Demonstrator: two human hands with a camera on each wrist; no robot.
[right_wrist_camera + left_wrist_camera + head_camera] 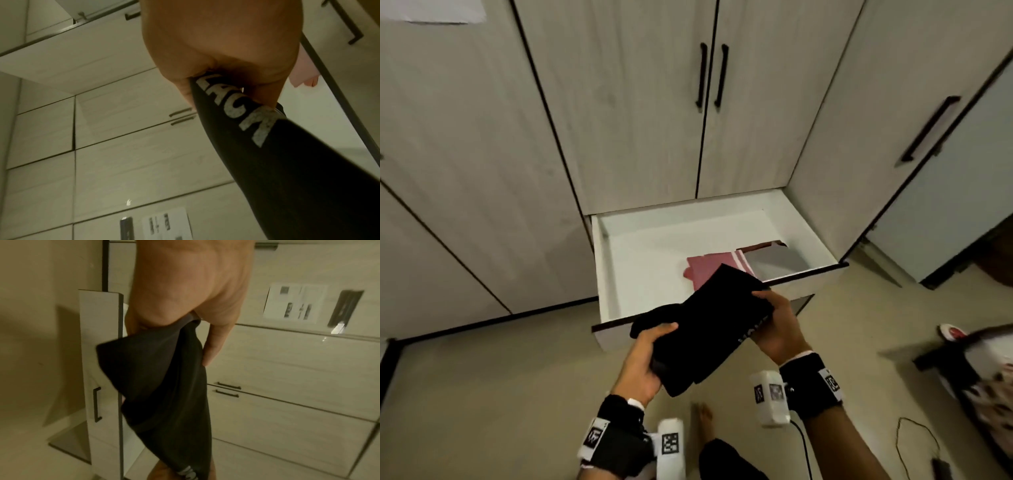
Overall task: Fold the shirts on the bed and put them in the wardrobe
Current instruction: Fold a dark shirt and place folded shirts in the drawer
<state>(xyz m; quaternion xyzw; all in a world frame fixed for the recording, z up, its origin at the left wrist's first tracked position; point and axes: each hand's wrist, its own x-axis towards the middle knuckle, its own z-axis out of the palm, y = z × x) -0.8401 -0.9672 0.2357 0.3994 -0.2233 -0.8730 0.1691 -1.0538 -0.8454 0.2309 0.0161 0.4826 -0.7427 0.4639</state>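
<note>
You are holding a folded black shirt (705, 329) in both hands, just above the front edge of the open wardrobe drawer (616, 274). White block lettering is showing along one edge of the black shirt, near your right hand (780, 325); the right wrist view is showing those letters close up, though they are too cut off to read as a word.

Your left hand (643, 363) is gripping the shirt's near left end, thumb lying on top and fingers curling underneath. In the left wrist view the cloth is bunching out between that thumb and the fingers. Your right hand is pinching the right edge, fingers wrapping over the top and the lettered hem sitting in the palm. Both grips are closed firmly on the fabric.

Inside the drawer, toward its right front corner, a folded pink shirt (709, 270) with white stripes is lying flat on the white bottom, and a folded grey garment (777, 263) is lying just beside it on the right, touching it. A dark red piece is peeking out behind the grey one.

Above the drawer, the wardrobe doors (654, 102) with their black handles are standing closed. Your bare foot (705, 421) is resting on the beige floor (482, 394) below the hands, and a thin black cable (914, 442) is trailing across the floor to the right.
</note>
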